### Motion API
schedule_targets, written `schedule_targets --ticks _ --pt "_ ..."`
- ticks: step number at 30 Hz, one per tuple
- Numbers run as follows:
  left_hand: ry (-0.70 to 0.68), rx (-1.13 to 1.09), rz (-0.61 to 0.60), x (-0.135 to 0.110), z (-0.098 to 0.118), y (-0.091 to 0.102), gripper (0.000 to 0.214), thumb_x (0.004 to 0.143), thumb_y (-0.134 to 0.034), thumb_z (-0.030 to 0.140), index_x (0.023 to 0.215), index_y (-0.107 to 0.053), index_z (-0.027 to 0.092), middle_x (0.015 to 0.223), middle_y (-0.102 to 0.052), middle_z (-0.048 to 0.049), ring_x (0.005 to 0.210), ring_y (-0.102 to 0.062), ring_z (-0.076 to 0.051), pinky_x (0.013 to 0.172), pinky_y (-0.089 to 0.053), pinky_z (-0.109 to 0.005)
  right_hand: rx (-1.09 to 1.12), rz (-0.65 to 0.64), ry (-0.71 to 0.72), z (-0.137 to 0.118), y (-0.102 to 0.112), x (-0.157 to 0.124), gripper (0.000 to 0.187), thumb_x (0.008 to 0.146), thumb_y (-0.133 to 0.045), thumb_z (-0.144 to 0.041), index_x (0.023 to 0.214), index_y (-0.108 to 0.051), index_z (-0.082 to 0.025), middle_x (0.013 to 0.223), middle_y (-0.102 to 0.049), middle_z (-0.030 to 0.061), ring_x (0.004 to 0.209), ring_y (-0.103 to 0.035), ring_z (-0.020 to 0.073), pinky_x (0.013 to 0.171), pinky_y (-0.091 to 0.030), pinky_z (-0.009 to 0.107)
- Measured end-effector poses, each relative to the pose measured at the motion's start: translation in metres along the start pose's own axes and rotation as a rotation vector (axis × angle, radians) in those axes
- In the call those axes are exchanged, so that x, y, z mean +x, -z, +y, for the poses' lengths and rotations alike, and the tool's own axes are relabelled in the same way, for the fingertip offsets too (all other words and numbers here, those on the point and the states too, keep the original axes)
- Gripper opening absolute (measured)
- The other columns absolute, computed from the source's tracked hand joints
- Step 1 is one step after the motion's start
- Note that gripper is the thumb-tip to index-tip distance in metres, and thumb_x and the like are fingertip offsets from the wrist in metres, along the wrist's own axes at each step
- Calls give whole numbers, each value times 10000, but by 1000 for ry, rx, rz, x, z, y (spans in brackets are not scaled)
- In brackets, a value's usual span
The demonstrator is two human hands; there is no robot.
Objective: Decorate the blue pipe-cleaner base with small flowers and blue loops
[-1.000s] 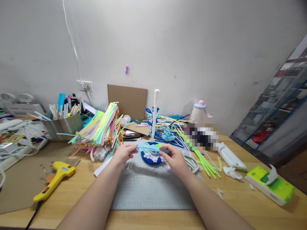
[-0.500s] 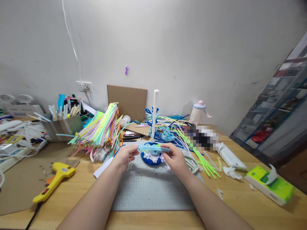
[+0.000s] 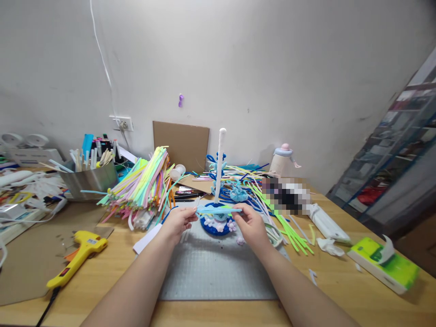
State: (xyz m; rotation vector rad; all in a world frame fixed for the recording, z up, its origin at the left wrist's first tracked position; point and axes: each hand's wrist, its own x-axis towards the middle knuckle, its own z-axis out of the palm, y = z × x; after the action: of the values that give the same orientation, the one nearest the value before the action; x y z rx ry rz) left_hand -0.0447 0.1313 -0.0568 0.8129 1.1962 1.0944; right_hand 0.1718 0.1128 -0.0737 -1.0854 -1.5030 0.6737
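Between my hands a short bundle of light blue pipe cleaners (image 3: 215, 210) stretches level above the cutting mat. My left hand (image 3: 181, 222) pinches its left end between thumb and fingers. The right end is pinched in my right hand (image 3: 251, 225), with the tips poking out past the fingers. Just behind stands a round dark blue base (image 3: 217, 230) trimmed with pale flowers, partly hidden by the bundle. A white upright rod (image 3: 220, 168) rises at the base, with blue curled pieces near it. A small pale purple flower (image 3: 240, 241) lies on the mat by my right hand.
The grey cutting mat (image 3: 220, 277) lies under my hands on the wooden table. To the left are a yellow glue gun (image 3: 76, 259) and a large heap of coloured pipe cleaners (image 3: 143, 186). Lime green stems (image 3: 289, 231) and a tissue pack (image 3: 384, 263) lie to the right.
My right hand has shifted slightly at its end of the bundle, so more of the pale flowers on the base show. My left hand stays almost in place.
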Motion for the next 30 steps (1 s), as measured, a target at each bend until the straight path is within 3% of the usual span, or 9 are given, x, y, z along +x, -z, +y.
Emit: schedule_targets --ticks 7,12,17,21,27,30 --pt "-6 2 -3 0 -2 0 266 508 -729 340 662 -624 151 617 -618 -26 592 -572 -134 480 -324 -202 369 -32 -212 4 -4 2 270 729 -566 -323 965 -514 -202 842 -621 56 730 -582 188 520 -425 248" --pt "-35 15 32 0 -2 0 273 503 -729 357 644 -619 151 613 -616 -31 597 -563 -134 475 -311 -199 477 -62 -207 3 -2 2 236 739 -508 -265 955 -559 -183 920 -620 65 894 -575 201 739 -451 303" --pt "-61 35 56 2 -3 -1 315 477 -744 368 656 -632 133 606 -617 -41 597 -558 -135 475 -293 -195 347 5 -204 5 -7 1 252 711 -608 -363 885 -568 -186 814 -604 40 738 -560 169 664 -455 286" --pt "-90 42 82 6 -6 0 336 467 -750 390 650 -633 133 621 -629 -48 603 -558 -135 480 -295 -194 216 14 -156 7 -10 -2 241 739 -580 -383 883 -568 -189 795 -595 46 649 -543 164 616 -458 296" --pt "-112 43 83 8 -9 0 335 486 -741 407 642 -624 135 593 -624 -39 588 -562 -131 498 -330 -200 -176 -26 72 7 -5 -2 121 780 -518 -280 710 -553 -189 732 -567 35 703 -526 180 672 -419 300" --pt "-132 59 63 10 -12 0 334 492 -744 401 639 -630 123 593 -622 -47 576 -557 -130 474 -318 -195 -307 -58 137 7 -3 -2 76 774 -505 -227 733 -552 -184 795 -580 45 779 -534 192 713 -409 306"
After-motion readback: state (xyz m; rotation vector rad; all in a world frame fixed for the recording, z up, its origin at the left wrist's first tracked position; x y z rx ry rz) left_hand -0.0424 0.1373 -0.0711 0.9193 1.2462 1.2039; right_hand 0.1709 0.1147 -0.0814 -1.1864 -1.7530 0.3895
